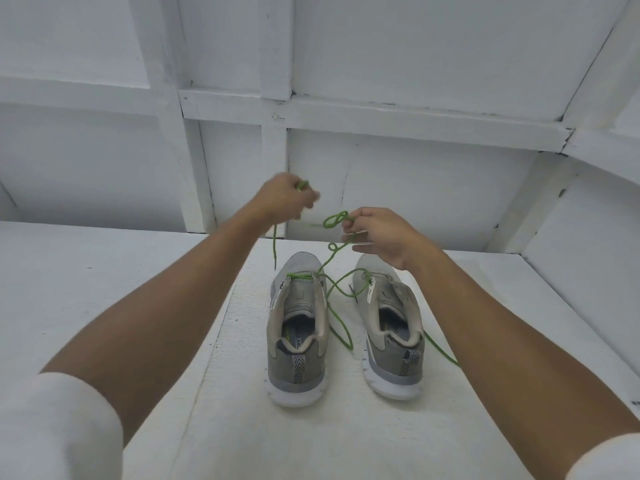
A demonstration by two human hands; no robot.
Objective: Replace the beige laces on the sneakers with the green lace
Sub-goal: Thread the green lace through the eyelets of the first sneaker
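Observation:
Two grey sneakers stand side by side on the white surface, heels toward me: the left sneaker [298, 327] and the right sneaker [391, 327]. A green lace [341, 308] runs across the left sneaker's lowest eyelets and trails between the shoes and past the right one. My left hand [284, 199] is raised above the left sneaker's toe and grips one end of the lace, which hangs down from it. My right hand [379, 235] is above the right sneaker's toe and pinches a looped, twisted part of the lace. No beige lace is visible.
The shoes stand on a white painted bench or shelf [104, 289]. A white panelled wall [381, 64] with wooden battens rises behind it and along the right side. My white sleeves show at the lower corners.

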